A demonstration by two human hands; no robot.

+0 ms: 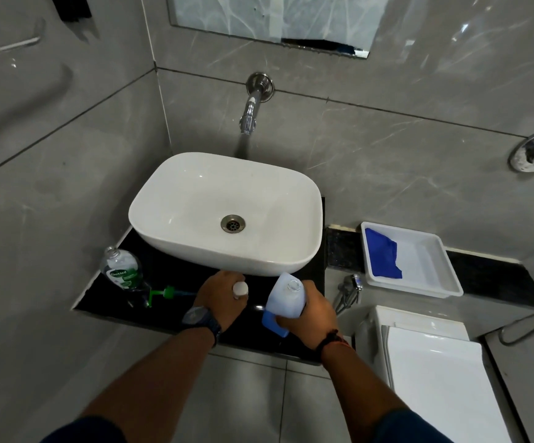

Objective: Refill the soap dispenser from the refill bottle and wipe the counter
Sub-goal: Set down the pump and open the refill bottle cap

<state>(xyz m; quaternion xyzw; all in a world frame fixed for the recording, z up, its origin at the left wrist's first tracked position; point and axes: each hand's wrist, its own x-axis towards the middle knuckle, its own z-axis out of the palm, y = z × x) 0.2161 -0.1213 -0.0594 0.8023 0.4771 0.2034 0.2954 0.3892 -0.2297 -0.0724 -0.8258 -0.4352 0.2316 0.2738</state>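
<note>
The clear soap dispenser bottle with a green label stands uncapped at the left end of the black counter. Its green pump head lies on the counter beside it. My right hand grips the white and blue refill bottle, whose mouth is open and faces up. My left hand holds the bottle's white cap just left of the refill bottle, in front of the basin.
A white basin fills most of the counter under a wall tap. To the right, a white tray holding a blue cloth sits on a ledge. A white toilet cistern stands below it.
</note>
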